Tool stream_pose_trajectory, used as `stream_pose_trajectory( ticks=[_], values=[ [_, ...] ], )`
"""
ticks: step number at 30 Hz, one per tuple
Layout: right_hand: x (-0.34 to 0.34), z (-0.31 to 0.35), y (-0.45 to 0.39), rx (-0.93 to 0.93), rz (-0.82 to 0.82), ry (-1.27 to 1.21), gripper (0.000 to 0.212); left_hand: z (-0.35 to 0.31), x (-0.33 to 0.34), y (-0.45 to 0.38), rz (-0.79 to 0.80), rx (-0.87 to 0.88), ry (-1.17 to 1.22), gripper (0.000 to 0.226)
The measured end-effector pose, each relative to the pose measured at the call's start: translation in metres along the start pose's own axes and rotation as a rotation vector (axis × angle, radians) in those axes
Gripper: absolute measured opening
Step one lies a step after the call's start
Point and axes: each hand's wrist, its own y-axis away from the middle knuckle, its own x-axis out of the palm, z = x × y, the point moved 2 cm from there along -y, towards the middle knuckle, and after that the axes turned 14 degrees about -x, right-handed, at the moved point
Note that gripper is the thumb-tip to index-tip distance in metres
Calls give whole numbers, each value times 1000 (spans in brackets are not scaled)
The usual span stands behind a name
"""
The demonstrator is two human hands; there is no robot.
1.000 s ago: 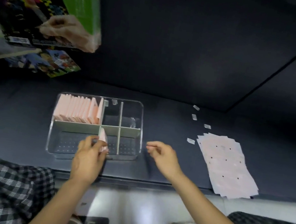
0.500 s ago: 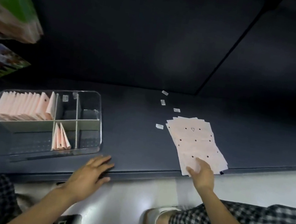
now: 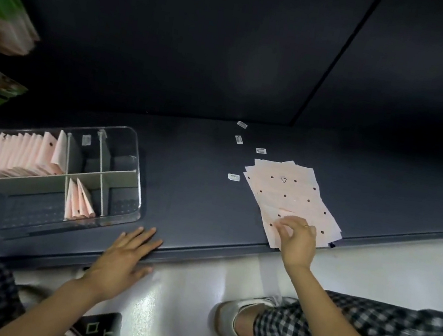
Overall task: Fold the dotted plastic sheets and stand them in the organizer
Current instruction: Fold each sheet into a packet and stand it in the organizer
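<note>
Dark shelf spans the frame's middle. At left, the clear organizer holds folded pink sheets upright in its upper-left and lower-middle compartments. Lower center, the left hand rests flat, fingers spread. At right, the right hand pinches the near edge of the flat dotted sheet stack.

dark shelf, glossy white floor — dim
</note>
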Motion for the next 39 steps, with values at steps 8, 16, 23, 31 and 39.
stream_pose_trajectory(
  ticks=[8, 16, 23, 31, 39],
  values=[
    [25, 89, 30, -297, 554, -146, 13, -36, -19, 2, -13, 60, 222, 75],
    [27, 147, 36, -350, 957, -240, 12, -31, -12, -2, 109, -82, 413, 97],
    [71, 184, -25, -598, 954, 106, 11, -21, -10, 2, -120, -137, 579, 101],
    [141, 191, -41, -600, 990, 239, 16, -28, -9, 21, -386, 122, -19, 82],
    [152, 187, -33, -577, 980, 323, 23, -23, 17, 14, -153, 143, -227, 82]
  ],
)
